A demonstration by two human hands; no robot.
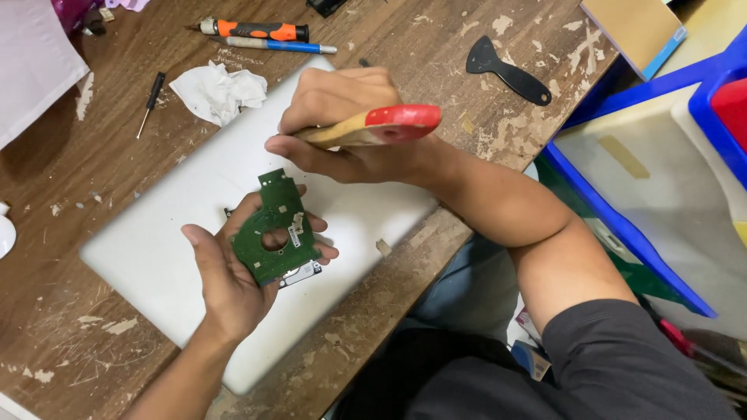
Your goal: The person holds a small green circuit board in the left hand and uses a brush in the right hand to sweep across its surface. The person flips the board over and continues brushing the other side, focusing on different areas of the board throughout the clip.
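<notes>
We look down at a worn wooden table (70, 342). Our left hand (226, 276) lies palm up, fingers loosely curled around a green circuit board (276, 229) that rests on them. The board's long axis runs from the heel of this hand up and slightly right, toward the right hand; its narrow notched end points away from us. It is flat and dark green with a round hole near its middle and a small pale part beside the hole. A bit of silver metal (299, 274) peeks out under its lower edge, by the fingertips; we cannot tell what that is. Beneath the hand lies a closed silver laptop (148, 249).

Just above the board, our right hand (342, 124) is clamped around a wooden handle with a red end (377, 127). The handle lies nearly level, red end pointing right. Its working end is hidden inside the fist, so we cannot name the tool.

Left of that hand lies crumpled white paper (218, 89); beyond it, an orange screwdriver (257, 30); to its right, a black scraper (510, 71).
</notes>
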